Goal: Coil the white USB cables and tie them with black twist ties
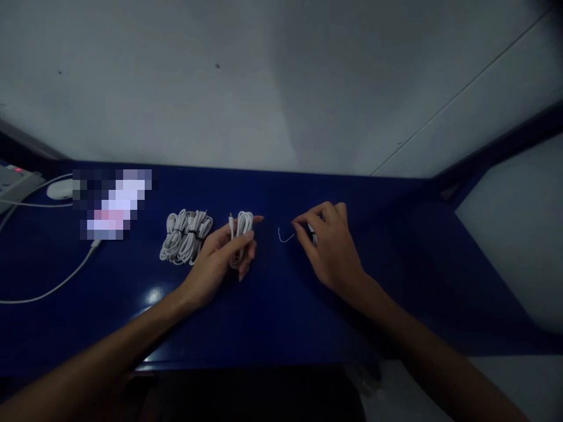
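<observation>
My left hand [220, 252] is closed around a coiled white cable [244, 223], with one metal-tipped plug pointing up beside the coil. To its right, my right hand [329, 243] pinches one end of a thin, bent white tie [286, 239] between thumb and forefinger. Something white shows partly between the fingers of that hand; what it is cannot be made out. Bundled white cables [185, 237] with dark ties lie on the blue table just left of my left hand.
The blue table [264, 328] meets a pale wall behind. At the left are a blurred-out bright device [118, 205] with a white cord, a white rounded object [61, 189] and a white box with a red light [17, 183]. A blue frame stands at the right.
</observation>
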`<state>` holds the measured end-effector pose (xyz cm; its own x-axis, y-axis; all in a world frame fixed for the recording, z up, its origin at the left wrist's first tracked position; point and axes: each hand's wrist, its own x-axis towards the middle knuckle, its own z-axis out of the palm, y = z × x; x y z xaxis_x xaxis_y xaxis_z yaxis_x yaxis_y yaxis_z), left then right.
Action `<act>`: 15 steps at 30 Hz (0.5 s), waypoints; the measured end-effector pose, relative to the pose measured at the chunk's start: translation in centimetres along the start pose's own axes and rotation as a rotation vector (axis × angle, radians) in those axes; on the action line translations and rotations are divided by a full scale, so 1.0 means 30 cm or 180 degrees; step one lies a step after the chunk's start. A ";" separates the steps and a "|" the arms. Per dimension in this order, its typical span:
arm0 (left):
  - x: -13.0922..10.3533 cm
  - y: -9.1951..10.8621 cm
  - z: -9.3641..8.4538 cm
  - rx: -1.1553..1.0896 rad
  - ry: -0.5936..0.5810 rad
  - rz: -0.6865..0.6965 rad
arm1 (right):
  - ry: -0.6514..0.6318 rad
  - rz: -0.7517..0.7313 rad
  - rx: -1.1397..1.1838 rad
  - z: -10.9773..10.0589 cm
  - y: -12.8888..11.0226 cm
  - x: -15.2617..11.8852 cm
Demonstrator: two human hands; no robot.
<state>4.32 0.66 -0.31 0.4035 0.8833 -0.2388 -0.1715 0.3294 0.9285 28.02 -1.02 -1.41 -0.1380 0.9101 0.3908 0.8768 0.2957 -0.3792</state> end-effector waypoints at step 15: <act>-0.002 0.000 0.012 -0.0555 -0.0810 -0.0364 | -0.1070 0.0996 0.3064 -0.026 -0.095 -0.019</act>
<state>4.61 0.48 -0.20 0.6370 0.7327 -0.2396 -0.2547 0.4933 0.8317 25.96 -2.61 0.12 -0.2186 0.9752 -0.0346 0.1824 0.0060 -0.9832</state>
